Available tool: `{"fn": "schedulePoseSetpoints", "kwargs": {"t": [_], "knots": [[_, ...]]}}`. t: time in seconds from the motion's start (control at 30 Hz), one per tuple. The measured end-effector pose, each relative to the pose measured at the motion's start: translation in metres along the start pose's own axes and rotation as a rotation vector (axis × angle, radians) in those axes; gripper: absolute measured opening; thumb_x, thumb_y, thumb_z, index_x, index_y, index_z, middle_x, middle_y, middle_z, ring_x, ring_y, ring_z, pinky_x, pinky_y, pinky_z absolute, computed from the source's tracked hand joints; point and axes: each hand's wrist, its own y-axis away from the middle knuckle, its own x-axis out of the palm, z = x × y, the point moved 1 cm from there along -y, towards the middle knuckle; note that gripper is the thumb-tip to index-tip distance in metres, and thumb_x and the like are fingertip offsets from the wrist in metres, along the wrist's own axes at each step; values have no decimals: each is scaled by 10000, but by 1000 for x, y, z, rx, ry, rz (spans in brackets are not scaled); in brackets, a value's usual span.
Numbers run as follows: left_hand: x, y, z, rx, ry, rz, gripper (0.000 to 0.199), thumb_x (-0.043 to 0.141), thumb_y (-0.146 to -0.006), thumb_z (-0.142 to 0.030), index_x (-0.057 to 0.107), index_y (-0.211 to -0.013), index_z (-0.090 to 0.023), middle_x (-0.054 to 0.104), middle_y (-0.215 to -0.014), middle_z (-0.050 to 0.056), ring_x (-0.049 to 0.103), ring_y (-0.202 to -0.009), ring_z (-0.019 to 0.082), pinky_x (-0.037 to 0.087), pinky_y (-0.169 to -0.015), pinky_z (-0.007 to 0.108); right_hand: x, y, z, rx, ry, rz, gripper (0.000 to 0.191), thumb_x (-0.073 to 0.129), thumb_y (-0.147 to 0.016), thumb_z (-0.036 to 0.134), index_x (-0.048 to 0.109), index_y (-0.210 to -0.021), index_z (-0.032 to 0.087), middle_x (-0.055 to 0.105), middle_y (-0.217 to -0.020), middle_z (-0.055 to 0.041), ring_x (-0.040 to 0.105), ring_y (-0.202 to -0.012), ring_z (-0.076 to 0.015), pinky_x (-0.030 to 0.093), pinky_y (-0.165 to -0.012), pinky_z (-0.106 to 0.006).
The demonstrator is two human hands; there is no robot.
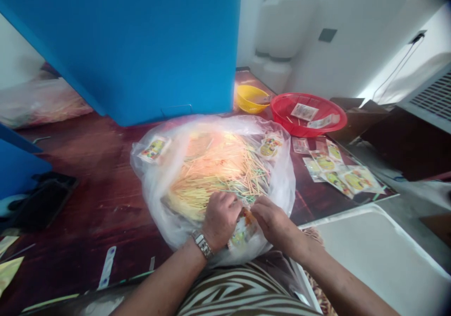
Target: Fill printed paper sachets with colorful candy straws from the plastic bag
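A big clear plastic bag (158, 217) lies wide on the table, full of thin yellow, orange and green sticks (214, 165). At its near edge, my left hand (221, 218) has its fingers curled at the top of a small printed packet (242, 231). From the other side my right hand (273, 222) pinches that packet's upper edge, close to the left fingertips. The fingers partly hide the packet, so its contents cannot be made out. Other printed packets rest on the bag, one on the left (154, 149) and some on the right (270, 146).
Behind the bag stands a large blue panel (141, 48). A yellow basket (252, 100) and a red basket (306, 130) holding packets are at the back right. Several loose packets (357, 178) lie near the table's right edge. A white tray (380, 245) sits beyond it.
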Motion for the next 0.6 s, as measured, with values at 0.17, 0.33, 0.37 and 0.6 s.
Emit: {"fn": "schedulePoseSetpoints", "kwargs": {"t": [0.17,0.33,0.37,0.6], "knots": [[-2,0,-1,82,-119,-104,152,513,-875,-214,657,-827,-217,570,-644,18,466,-704,181,301,-719,363,1,3,1,8,10,-32,271,373,-844,28,478,-638,170,462,-677,-13,445,-603,-116,387,-532,-210],[-7,2,-3,193,-160,-147,142,508,-876,-182,646,-899,-211,641,-763,21,494,-758,173,285,-774,377,3,6,5,-22,14,-62,277,365,-857,34,485,-646,166,470,-679,-23,467,-620,-123,415,-545,-209],[-7,2,-4,184,-155,-136,144,507,-876,-185,647,-895,-214,647,-771,19,499,-758,174,282,-773,379,4,6,5,-22,16,-62,276,365,-857,35,489,-647,165,473,-680,-26,472,-624,-126,419,-545,-211],[0,-6,2,-248,168,118,74,631,-771,-245,649,-720,-194,667,-733,21,565,-778,199,318,-728,348,-7,4,-3,47,-167,-191,222,429,-868,105,566,-710,176,540,-709,-26,540,-675,-132,473,-601,-233]]}}
